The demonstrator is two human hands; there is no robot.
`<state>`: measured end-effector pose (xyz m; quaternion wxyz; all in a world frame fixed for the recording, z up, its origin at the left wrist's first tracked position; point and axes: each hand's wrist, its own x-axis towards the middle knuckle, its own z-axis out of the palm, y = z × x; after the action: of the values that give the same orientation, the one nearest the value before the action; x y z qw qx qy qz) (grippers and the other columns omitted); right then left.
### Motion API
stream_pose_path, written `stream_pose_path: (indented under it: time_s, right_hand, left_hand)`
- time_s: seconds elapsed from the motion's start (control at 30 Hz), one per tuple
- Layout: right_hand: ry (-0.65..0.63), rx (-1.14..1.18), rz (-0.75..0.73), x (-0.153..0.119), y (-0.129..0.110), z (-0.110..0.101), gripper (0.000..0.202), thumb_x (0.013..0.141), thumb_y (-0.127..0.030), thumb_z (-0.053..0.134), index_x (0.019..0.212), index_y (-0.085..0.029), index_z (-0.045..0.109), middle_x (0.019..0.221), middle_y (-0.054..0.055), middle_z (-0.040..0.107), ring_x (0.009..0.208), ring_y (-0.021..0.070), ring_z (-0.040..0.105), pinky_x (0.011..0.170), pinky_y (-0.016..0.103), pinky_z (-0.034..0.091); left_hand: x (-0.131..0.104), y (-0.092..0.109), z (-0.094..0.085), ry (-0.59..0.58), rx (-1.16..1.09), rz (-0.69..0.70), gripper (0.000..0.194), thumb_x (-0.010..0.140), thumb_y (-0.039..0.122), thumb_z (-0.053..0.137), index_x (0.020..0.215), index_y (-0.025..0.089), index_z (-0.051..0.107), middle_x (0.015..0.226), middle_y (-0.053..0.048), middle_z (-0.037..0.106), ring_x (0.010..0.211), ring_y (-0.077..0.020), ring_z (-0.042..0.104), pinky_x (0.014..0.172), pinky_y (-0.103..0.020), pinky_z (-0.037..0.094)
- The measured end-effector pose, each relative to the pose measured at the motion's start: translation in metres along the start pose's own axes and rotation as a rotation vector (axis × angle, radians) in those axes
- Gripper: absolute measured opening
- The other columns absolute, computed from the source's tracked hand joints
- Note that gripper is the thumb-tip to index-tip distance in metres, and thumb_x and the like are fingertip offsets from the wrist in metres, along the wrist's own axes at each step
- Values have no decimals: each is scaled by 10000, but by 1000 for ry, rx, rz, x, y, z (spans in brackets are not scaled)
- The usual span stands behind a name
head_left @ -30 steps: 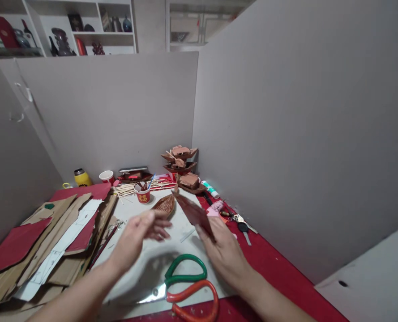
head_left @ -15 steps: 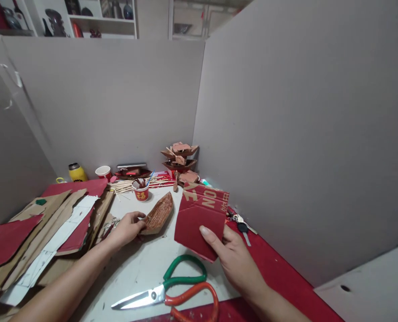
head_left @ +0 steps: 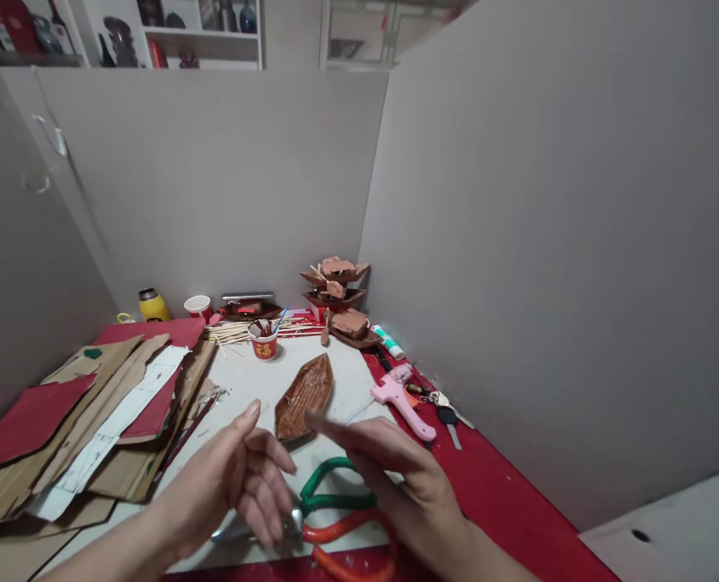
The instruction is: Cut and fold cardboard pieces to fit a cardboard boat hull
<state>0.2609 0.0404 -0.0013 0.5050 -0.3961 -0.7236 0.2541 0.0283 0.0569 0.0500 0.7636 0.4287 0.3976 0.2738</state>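
Note:
A brown model boat hull (head_left: 304,398) lies on the white board (head_left: 231,368), with neither hand gripping it. My left hand (head_left: 234,477) hovers over the blades of the scissors (head_left: 335,503), its fingers curved and apart, holding nothing. Across from it my right hand (head_left: 395,469) is raised over the handles, fingers stretched out with the thumb below, and nothing shows in it. The fingertips of my right hand are near the hull's lower end. The scissors have one green and one red handle, partly hidden by both hands.
Cardboard pieces (head_left: 116,396) are heaped at the left. Behind the hull stand a red cup (head_left: 264,343), wooden sticks and several finished boats (head_left: 350,323). A pink glue gun (head_left: 404,400) and keys (head_left: 447,412) lie at the right. Grey partitions enclose the table.
The red cardboard piece has left my right hand and is out of sight. My left hand has let go of the hull and come nearer. The glue gun is now uncovered.

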Motion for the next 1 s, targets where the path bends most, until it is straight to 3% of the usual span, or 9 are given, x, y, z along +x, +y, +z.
stream_pose_path:
  time_s: [0.1,0.23,0.33,0.4,0.47,0.6,0.67,0.83,1.0]
  right_hand:
    - [44,-332,-359,-2,5,-2,484,850,-117,524,1282,-332,562,1089,73,666,969,231,607,809,395,507]
    - [9,-476,-441,-8,7,1,622,806,-31,463,1348,-335,489,1207,78,598,1106,256,531,909,455,452]
    - [58,-323,-305,-9,8,2,612,833,-61,446,1384,-327,432,1345,74,506,1233,266,454,1000,478,399]
    - [182,-124,-80,-6,9,-1,519,883,-157,461,1379,-306,428,1370,84,490,1216,255,484,993,453,416]
    - [216,125,176,-1,6,-3,406,916,-299,487,1321,-263,494,1268,100,578,1084,239,578,899,398,481]
    - [-113,536,486,1,-3,1,383,868,-480,573,1072,-170,668,912,67,705,786,195,637,672,283,490]
    - [-180,633,524,-3,-7,7,347,844,-463,623,976,-151,697,818,38,705,717,168,619,639,252,461]
    - [-66,795,527,-10,-10,14,294,806,-395,697,987,-163,703,809,17,713,712,153,614,649,238,461]
    - [-106,1013,537,-10,-16,8,263,755,-377,751,898,-158,734,733,32,725,641,136,631,604,211,472]
  left_hand:
    - [-11,-12,20,-75,-104,41,584,782,686,488,980,161,651,815,-110,700,626,-204,685,494,-259,530]
    - [-16,-23,34,80,-95,95,414,738,439,709,1040,166,638,852,-95,699,702,-198,671,523,-245,526]
    - [-17,-22,24,262,-115,113,401,664,348,774,986,153,637,832,-75,708,696,-185,653,583,-258,511]
    - [-21,-21,12,322,-70,137,410,604,326,808,935,147,646,812,-62,709,692,-183,641,606,-261,492]
    - [-25,-20,3,315,11,148,400,567,314,828,890,141,666,777,-47,706,676,-171,626,598,-240,459]
    - [-28,-28,3,142,74,149,308,588,320,822,787,117,702,703,-30,685,603,-133,590,568,-207,404]
    - [-26,-34,10,121,-6,175,279,624,339,804,757,115,705,693,-30,685,588,-125,586,559,-200,400]
    - [-19,-46,33,241,-219,278,342,745,381,720,974,128,707,811,-83,732,680,-171,639,630,-245,471]
    - [-19,-48,53,171,-266,414,316,823,320,654,1057,111,691,913,-133,741,754,-201,673,692,-281,513]
